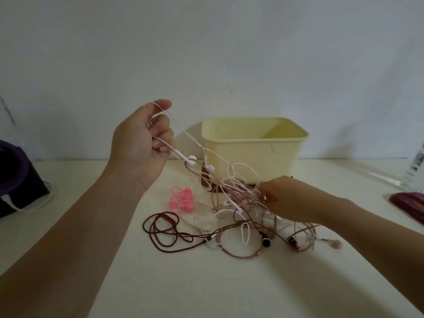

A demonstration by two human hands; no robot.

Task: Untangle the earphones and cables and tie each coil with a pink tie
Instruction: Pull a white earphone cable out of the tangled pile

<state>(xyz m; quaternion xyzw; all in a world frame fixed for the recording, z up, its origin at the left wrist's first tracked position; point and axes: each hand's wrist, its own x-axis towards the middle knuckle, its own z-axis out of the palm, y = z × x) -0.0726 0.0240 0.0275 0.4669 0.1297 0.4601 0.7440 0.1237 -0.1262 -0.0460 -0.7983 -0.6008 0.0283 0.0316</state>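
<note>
A tangle of earphones and cables (238, 198) lies on the white table in front of a yellow tub. My left hand (142, 143) is raised above the table and grips the white earphone cord; two white earbuds (191, 162) dangle just below it. My right hand (284, 198) is low over the tangle, its fingers curled into the pinkish cords. A dark red cable (165, 232) with black-and-red earbuds (266, 241) sprawls along the front of the pile. A bunch of pink ties (181, 199) lies to the left of the tangle.
The yellow plastic tub (252, 152) stands behind the tangle against the wall. A dark purple object (16, 177) with a white cord sits at the left edge. A clear bottle (415, 168) and a maroon item (408, 203) are at the right edge.
</note>
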